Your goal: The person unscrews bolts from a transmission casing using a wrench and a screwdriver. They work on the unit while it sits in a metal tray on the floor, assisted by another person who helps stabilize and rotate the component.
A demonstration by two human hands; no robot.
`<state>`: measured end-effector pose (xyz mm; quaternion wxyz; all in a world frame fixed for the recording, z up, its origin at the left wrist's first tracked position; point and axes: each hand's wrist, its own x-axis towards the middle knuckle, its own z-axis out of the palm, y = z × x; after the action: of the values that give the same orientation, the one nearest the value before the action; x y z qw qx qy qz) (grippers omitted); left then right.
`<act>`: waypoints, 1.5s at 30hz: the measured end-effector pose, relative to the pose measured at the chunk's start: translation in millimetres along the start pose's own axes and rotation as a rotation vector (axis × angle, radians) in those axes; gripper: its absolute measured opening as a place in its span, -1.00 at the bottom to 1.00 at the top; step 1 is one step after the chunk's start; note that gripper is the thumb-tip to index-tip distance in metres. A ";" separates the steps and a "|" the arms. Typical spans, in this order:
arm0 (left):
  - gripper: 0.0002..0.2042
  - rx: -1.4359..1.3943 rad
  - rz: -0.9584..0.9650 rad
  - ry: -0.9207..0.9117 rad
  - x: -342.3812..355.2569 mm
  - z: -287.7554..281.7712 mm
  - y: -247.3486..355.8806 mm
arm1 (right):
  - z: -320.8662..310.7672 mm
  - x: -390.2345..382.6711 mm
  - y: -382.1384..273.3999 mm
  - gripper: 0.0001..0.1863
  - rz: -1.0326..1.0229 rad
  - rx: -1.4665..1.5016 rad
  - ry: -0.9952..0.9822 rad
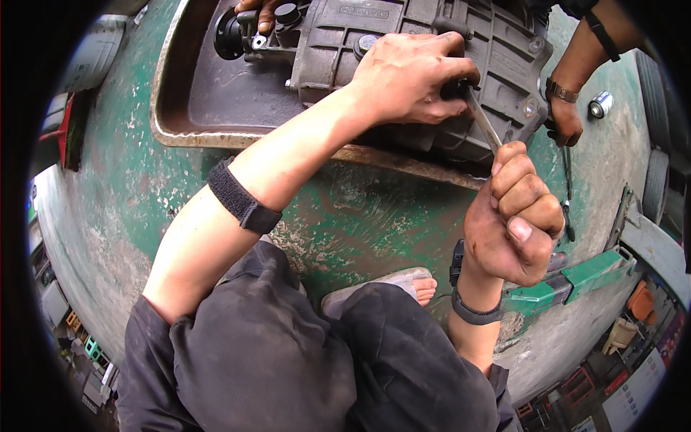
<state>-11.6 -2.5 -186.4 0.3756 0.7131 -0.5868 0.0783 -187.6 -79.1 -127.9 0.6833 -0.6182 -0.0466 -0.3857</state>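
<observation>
A grey cast-metal gearbox (345,54) lies in a dark metal tray (209,138) on the floor. My left hand (414,78) rests against the gearbox's near side, its fingers closed around the upper end of a wrench (484,119). A dark part sits between those fingers, mostly hidden. My right hand (515,216) is closed in a fist on the wrench's lower end, out in front of the tray's near edge. The wrench slants up and to the left between my two hands.
A co-worker's hand (566,122) at the right grips a long dark tool (568,183); another hand (265,13) touches the gearbox's far left end. A small can (600,104) stands at right. A green metal arm (568,282) lies right of my feet. Tyres (653,93) line the right edge.
</observation>
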 end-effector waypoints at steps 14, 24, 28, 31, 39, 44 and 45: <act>-0.64 -0.014 -0.045 0.011 0.5 1.3 1.1 | -1.3 86.1 6.0 -0.75 0.192 0.299 -0.145; -0.61 -0.012 -0.077 -0.029 1.1 0.1 2.8 | 8.5 152.1 11.8 -0.65 0.611 0.044 0.143; -0.61 -0.025 -0.077 -0.018 0.1 -1.2 1.5 | 18.8 131.2 17.9 -0.68 0.531 0.162 -0.208; -0.63 -0.027 -0.060 0.009 0.4 -1.2 0.3 | 10.1 73.7 -3.2 -0.76 0.127 -0.148 -0.395; -0.60 -0.033 0.012 0.059 0.9 1.1 -1.6 | -16.3 -12.7 -13.1 -0.73 0.011 0.113 0.347; -0.61 0.006 0.008 0.030 2.1 -0.4 0.4 | -64.6 44.5 7.8 -0.70 0.270 0.472 0.272; -0.61 0.002 0.003 0.030 2.7 -0.4 1.0 | -68.7 61.8 9.9 -0.68 0.312 0.506 0.177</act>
<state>-11.5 -4.4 -184.2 0.3834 0.7113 -0.5822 0.0899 -167.0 -169.3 -118.4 0.8679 -0.3922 0.0138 -0.3046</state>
